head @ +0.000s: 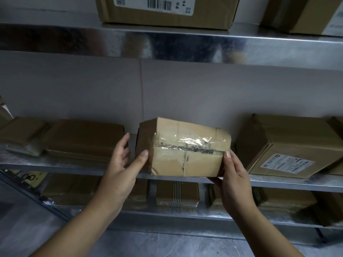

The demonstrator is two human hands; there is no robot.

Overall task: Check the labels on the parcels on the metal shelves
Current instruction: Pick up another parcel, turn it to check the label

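Observation:
A small brown cardboard parcel (185,164), sealed with crinkled clear tape, sits tilted at the front edge of the middle metal shelf (74,168). No label shows on the faces turned to me. My right hand (233,182) grips its right end, thumb on the front and fingers underneath. My left hand (120,167) is at its left end with the thumb tip touching the front left corner. Its fingers are spread straight, with a gap between them and the parcel's side.
A larger box (278,138) with a white label (287,163) stands to the right on the same shelf. Flat parcels (83,140) lie to the left. A labelled box (167,13) sits on the upper shelf. Several parcels (177,193) fill the lower shelf.

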